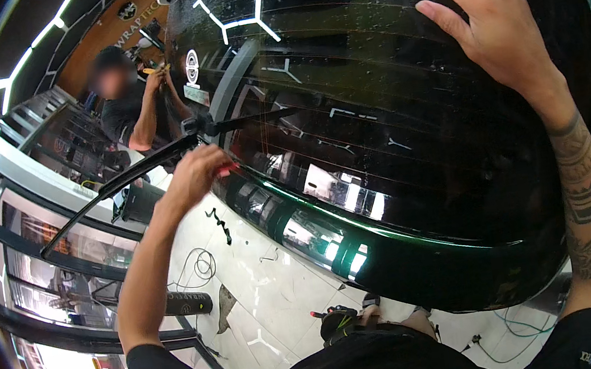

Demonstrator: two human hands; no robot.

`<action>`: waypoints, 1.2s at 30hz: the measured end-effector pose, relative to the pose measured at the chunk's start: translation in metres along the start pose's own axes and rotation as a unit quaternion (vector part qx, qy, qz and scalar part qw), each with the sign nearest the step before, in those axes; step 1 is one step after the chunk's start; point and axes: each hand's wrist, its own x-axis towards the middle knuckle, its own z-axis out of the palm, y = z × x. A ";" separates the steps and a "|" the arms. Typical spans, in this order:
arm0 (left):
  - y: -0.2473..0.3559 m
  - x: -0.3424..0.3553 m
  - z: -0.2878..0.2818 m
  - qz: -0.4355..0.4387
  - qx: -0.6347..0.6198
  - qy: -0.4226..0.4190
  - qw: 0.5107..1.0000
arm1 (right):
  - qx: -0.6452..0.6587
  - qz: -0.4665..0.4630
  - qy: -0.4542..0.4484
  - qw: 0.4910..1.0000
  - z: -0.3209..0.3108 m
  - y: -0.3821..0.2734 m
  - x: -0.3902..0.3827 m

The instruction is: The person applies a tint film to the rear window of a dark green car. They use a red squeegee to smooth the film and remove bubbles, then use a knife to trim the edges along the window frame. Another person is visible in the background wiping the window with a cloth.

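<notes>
A vehicle's dark rear window (378,146) with water droplets fills the centre and right, above a glossy dark green panel (428,257). My left hand (193,178) is closed on a small red tool (224,169) at the window's lower left edge, just below a black wiper (266,117). The tool is partly hidden by my fingers. My right hand (482,32) is raised over the upper right of the glass with fingers apart and curved, holding nothing; I cannot tell whether its fingertips touch the surface.
A co-worker (120,117) at the upper left holds a yellow item. Glass doors (61,299) line the left. On the tiled floor (258,305) lie a looped cable (203,268), a dark squiggly strip (218,226) and a black cylinder (189,302). A pouch (339,322) hangs at my waist.
</notes>
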 end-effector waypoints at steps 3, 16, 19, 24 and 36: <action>0.055 -0.011 -0.001 0.078 0.037 -0.002 0.996 | 0.008 0.010 0.000 1.000 -0.007 -0.009 -0.001; 0.093 0.004 0.008 0.080 0.145 -0.029 0.986 | -0.068 -0.004 0.005 0.998 0.007 -0.003 -0.007; 0.068 0.005 0.011 0.066 0.138 -0.029 0.988 | -0.077 -0.028 0.039 0.996 0.013 -0.001 -0.009; 0.022 0.012 0.013 0.067 0.094 -0.041 0.992 | -0.084 -0.003 0.022 0.996 0.015 -0.008 -0.006; 0.052 -0.036 0.005 -0.023 0.048 0.184 0.982 | -0.086 -0.031 0.091 0.992 0.037 0.006 -0.012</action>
